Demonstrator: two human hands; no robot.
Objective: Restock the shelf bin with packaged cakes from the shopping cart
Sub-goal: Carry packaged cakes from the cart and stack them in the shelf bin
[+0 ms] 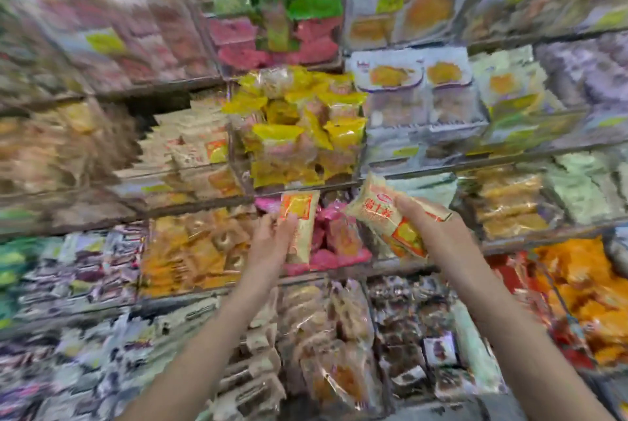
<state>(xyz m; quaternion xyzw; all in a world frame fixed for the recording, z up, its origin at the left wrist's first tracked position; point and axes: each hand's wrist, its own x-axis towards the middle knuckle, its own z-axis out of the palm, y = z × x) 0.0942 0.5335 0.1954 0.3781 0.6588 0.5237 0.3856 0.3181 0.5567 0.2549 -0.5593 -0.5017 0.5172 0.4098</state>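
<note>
We are holding both arms out toward a wall of snack shelves, and the whole view is smeared by motion. Our left hand is gripping one beige packaged cake with an orange-and-yellow label; the pack is standing nearly upright, its top end rising above our fingers and its lower end hanging past the palm on the right side of the hand. Our right hand is wrapping its fingers over the top of a second packaged cake of the same kind, or perhaps a small bunch of them; the blur is keeping us from counting. That pack is lying tilted, its far end pointing up and to the left, beyond our fingertips, with its orange label showing below the thumb side.

Both packs are hanging in front of a bin of pink wrappers, between our two hands. Up and to the left, a shelf bin is holding rows of beige packs with matching orange labels, well above our left hand. Beside it, a clear bin of yellow packs is sitting directly above the two cakes we are holding.
</note>
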